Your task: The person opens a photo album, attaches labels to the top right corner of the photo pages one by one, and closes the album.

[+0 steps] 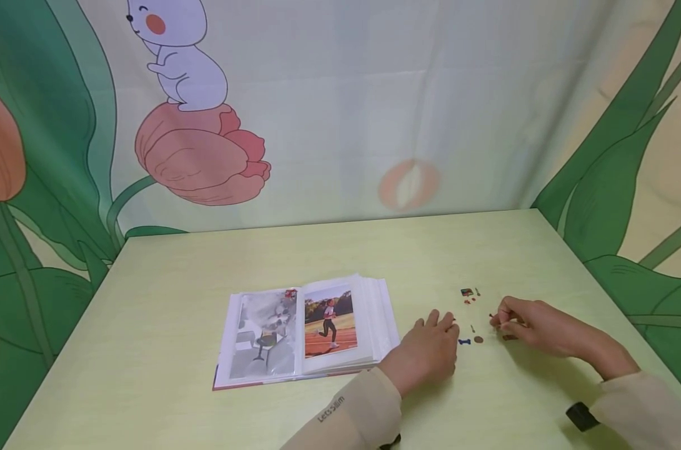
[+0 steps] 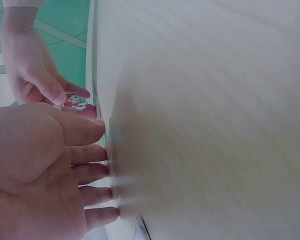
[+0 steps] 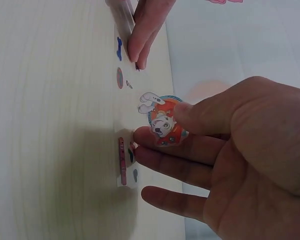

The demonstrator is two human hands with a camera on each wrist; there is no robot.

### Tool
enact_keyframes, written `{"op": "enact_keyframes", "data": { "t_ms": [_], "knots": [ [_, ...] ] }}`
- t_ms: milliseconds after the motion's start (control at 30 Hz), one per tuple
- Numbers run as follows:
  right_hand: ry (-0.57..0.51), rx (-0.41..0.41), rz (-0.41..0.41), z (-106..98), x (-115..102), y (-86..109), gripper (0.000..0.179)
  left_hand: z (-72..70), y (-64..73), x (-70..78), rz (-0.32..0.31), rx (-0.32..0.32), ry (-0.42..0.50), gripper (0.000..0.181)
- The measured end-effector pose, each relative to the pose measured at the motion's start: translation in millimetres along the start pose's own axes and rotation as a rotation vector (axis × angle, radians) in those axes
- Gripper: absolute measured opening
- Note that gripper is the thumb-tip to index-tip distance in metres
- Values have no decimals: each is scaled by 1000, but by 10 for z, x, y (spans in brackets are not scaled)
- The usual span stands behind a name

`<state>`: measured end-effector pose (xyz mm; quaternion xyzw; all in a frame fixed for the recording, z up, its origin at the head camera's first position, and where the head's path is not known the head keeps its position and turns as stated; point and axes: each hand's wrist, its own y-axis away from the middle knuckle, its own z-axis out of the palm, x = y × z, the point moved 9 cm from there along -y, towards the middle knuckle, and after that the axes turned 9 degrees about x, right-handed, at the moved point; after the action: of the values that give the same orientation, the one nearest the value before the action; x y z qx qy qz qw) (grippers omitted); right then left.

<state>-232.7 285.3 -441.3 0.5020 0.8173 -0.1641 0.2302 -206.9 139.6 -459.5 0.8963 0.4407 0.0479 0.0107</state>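
Note:
Between thumb and fingers, my right hand point(image 1: 537, 326) pinches a sticker point(image 3: 166, 119) that shows a white cartoon dog in orange on a round blue-edged ground. It is held just above the table, over a scatter of small stickers. My left hand point(image 1: 427, 351) lies palm down with spread fingers, its fingertips touching down beside these stickers. Among them are a blue bone-shaped sticker point(image 1: 465, 342), a round brown sticker point(image 1: 478, 340) and a long red sticker point(image 3: 122, 161) below the right fingers. The left palm hides part of the surface in the head view.
Left of my hands lies an open photo album point(image 1: 368, 325), with a photo of a runner point(image 1: 330, 322) on its right page and a grey picture point(image 1: 264, 334) on its left. Behind the pale table point(image 1: 149, 300) hangs a printed curtain point(image 1: 329, 125).

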Motion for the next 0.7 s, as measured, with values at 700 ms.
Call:
{"op": "enact_keyframes", "data": {
  "t_ms": [700],
  "knots": [
    [-107,101,51,-88,115,-39,12,-92,-56,-159,-41,75,170,47]
  ]
}}
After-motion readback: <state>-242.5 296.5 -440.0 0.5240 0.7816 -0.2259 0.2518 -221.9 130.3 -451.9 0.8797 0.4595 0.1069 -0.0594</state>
